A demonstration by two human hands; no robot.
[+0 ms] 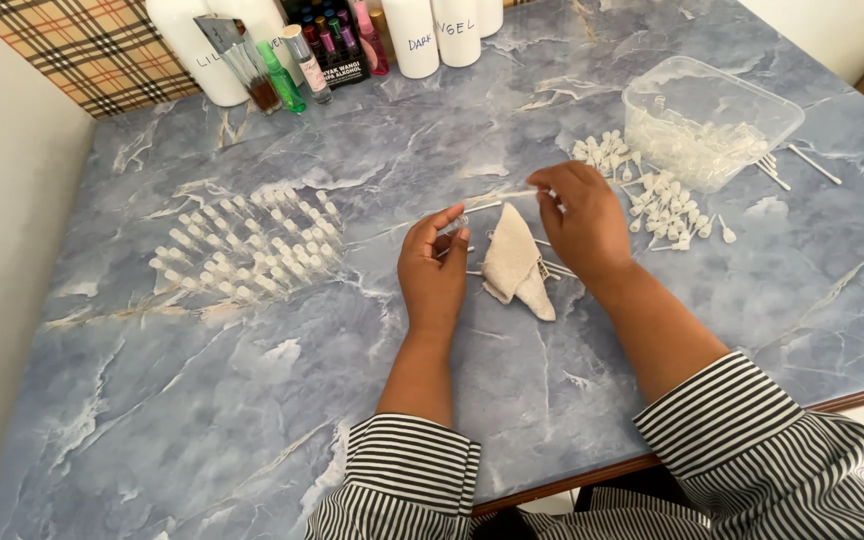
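Observation:
My left hand (433, 272) and my right hand (580, 218) hold the two ends of a thin clear glass tube (492, 204) above a blue marble-patterned table (252, 400). The left fingertips pinch its left end, the right fingers pinch its right end. Below the tube, between my hands, lies a folded beige cloth (514, 264). A few more thin tubes lie on the table under the cloth and beside my left hand.
Rows of small clear vials (247, 245) lie at the left. A heap of white spray caps (652, 195) lies beside a clear plastic tub (707, 120) of more at the right. White bottles (417, 35) and small coloured bottles (297, 65) stand along the far edge.

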